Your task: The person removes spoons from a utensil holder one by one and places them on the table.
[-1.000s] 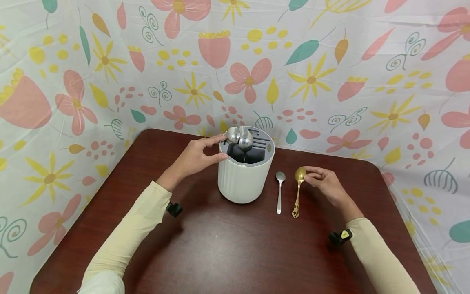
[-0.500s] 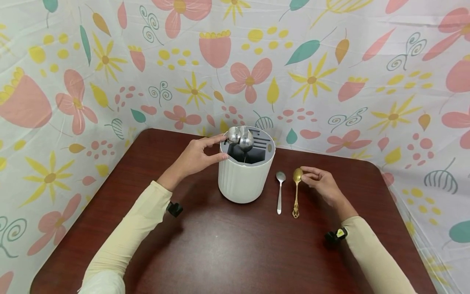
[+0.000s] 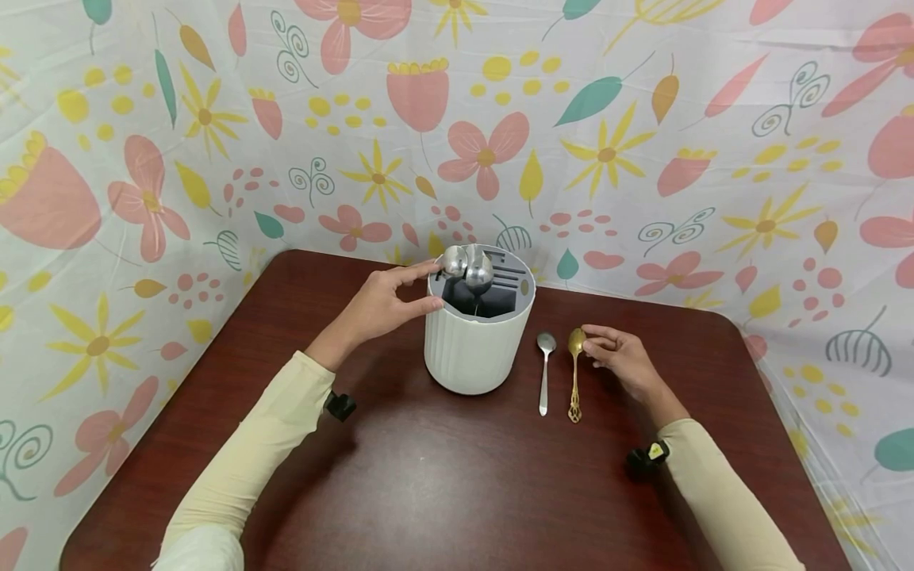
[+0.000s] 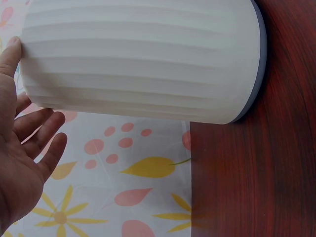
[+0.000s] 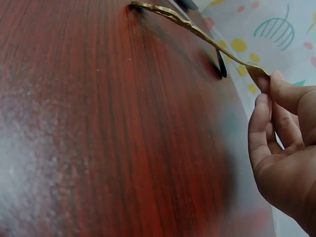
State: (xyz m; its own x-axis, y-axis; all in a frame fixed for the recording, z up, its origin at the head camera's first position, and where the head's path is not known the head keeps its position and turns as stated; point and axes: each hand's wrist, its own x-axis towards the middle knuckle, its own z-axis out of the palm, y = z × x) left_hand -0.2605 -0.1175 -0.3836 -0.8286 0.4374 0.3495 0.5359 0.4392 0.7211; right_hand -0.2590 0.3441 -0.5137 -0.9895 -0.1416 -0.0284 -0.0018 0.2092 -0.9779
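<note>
From here I have the right hand (image 3: 624, 361) holding the gold spoon (image 3: 575, 369) in a narrow pinch, thumb and fingers meeting on the far edge of its bowl. The right wrist view shows me that bowl raised off the desk (image 3: 421, 476), with the ornate handle sloping down and away; whether the handle's tip touches the wood, I cannot be sure. On the head view the gold spoon is to the right of the holder (image 3: 471, 357), its handle pointing back toward the person. Between the two lies the silver spoon (image 3: 545, 373), roughly parallel to the gold one and apart from it, with its bowl at the far end too. I have the left hand (image 3: 374, 305) set wide at the holder's left side, thumb at the front of the rim and forefinger farther back along it, gripping nothing; the left wrist view shows me the other fingers loosely spread near the ribbed wall. The holder stands upright near the desk's back edge, white outside, with a grey slotted insert. Two shiny metal bowls (image 3: 479, 274) stick up side by side from its left half, just beside the left forefinger. Behind everything I see a flowered cloth (image 3: 271, 190).
</note>
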